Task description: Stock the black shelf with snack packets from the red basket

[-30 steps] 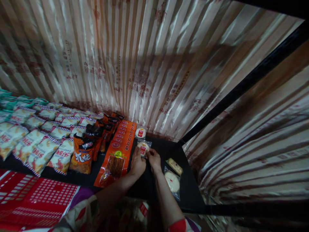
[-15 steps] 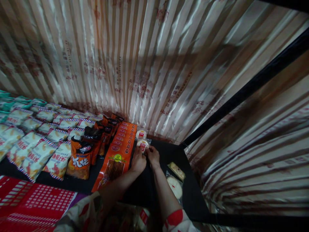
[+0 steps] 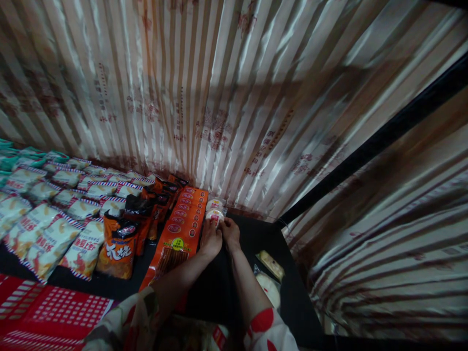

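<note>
My left hand and my right hand are together near the back of the black shelf. Their fingers are closed on the near edge of a round white packet with a red label and clear wrapper. Just behind it lies a second round white packet, and the two appear to touch or overlap. Left of my hands, a long orange strip of snack packaging lies flat. My fingertips are partly hidden, and the wrapped contents cannot be made out.
Orange and black snack bags stand left of the strip, beside rows of white snack bags. At right lie a yellowish packet and a wrapped white disc. A red basket sits at lower left. A black pole slants before the curtain.
The packet in my hands has shifted slightly back, closer to the one behind it. The view has moved a little, so nearby goods sit slightly differently in the picture.
</note>
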`<action>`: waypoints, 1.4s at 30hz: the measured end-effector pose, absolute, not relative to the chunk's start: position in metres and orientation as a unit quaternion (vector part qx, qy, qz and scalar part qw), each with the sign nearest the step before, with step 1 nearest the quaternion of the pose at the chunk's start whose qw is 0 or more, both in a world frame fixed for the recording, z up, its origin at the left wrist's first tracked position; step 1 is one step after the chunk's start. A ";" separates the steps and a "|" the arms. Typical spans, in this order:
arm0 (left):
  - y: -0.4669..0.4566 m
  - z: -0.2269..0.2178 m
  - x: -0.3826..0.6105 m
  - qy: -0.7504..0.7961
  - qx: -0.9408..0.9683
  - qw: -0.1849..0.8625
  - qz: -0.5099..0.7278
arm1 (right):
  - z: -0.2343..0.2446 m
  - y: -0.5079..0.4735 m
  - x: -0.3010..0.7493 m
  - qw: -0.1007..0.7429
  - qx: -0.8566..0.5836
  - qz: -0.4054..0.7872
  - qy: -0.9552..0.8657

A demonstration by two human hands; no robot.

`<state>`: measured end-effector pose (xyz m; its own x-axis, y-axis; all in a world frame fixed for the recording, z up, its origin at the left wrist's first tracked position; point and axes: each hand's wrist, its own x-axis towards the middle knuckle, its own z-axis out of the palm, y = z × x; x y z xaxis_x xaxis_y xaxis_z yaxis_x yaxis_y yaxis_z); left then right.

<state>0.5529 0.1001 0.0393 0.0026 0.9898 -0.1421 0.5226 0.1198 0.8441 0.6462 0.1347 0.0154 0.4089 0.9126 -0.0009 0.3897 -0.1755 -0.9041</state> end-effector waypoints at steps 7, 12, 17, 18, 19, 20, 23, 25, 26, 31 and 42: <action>0.108 0.040 0.553 0.652 0.582 0.390 0.289 | 0.016 0.143 0.646 0.440 -0.720 0.272 -0.462; 0.113 0.038 0.553 0.652 0.589 0.384 0.283 | 0.020 0.147 0.644 0.430 -0.729 0.263 -0.463; 0.115 0.039 0.554 0.652 0.590 0.389 0.275 | 0.022 0.148 0.643 0.423 -0.738 0.259 -0.458; 0.114 0.040 0.554 0.652 0.591 0.390 0.272 | 0.022 0.148 0.643 0.422 -0.737 0.261 -0.458; 0.114 0.040 0.554 0.651 0.594 0.390 0.269 | 0.022 0.148 0.643 0.421 -0.737 0.263 -0.459; 0.114 0.041 0.554 0.649 0.596 0.390 0.265 | 0.021 0.148 0.643 0.420 -0.736 0.264 -0.460; 0.113 0.040 0.554 0.641 0.606 0.389 0.265 | 0.021 0.147 0.643 0.420 -0.737 0.259 -0.462; 0.113 0.038 0.554 0.636 0.608 0.391 0.271 | 0.020 0.148 0.643 0.420 -0.740 0.252 -0.460; 0.113 0.036 0.555 0.634 0.609 0.391 0.274 | 0.020 0.148 0.643 0.420 -0.742 0.249 -0.460; 0.113 0.030 0.557 0.638 0.608 0.383 0.278 | 0.019 0.150 0.643 0.413 -0.744 0.246 -0.464; 0.112 0.027 0.557 0.618 0.648 0.344 0.281 | 0.019 0.154 0.645 0.394 -0.748 0.234 -0.479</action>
